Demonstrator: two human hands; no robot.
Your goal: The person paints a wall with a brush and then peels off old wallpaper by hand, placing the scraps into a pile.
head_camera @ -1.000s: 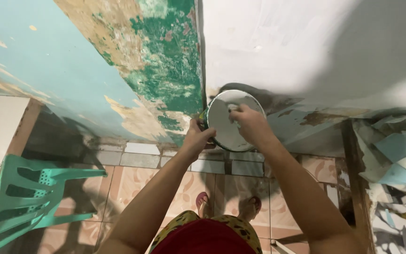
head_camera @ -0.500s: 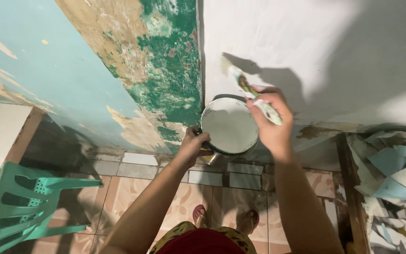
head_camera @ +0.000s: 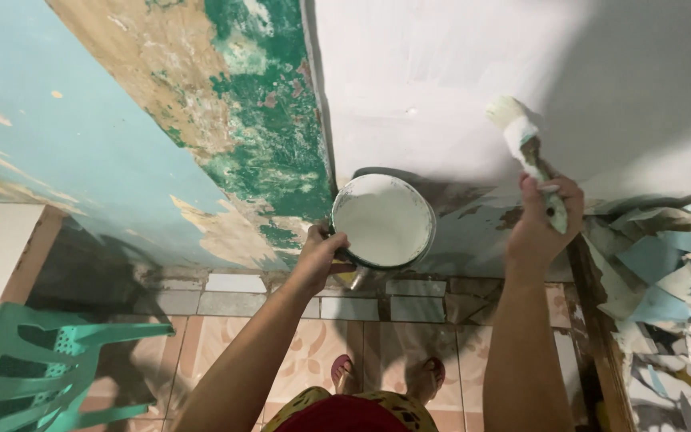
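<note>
Head view: the left hand (head_camera: 319, 254) is closed around the rim of a round pot of white paint (head_camera: 383, 221), held out near the wall corner. The right hand (head_camera: 544, 220) is clenched on a paintbrush (head_camera: 525, 148), bristles against the white wall (head_camera: 457, 80).

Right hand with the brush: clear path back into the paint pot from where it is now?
Probably yes. The right hand holds the brush up against the white wall, beside the paint pot held by the left hand. The pot's mouth is open, with nothing between.
</note>
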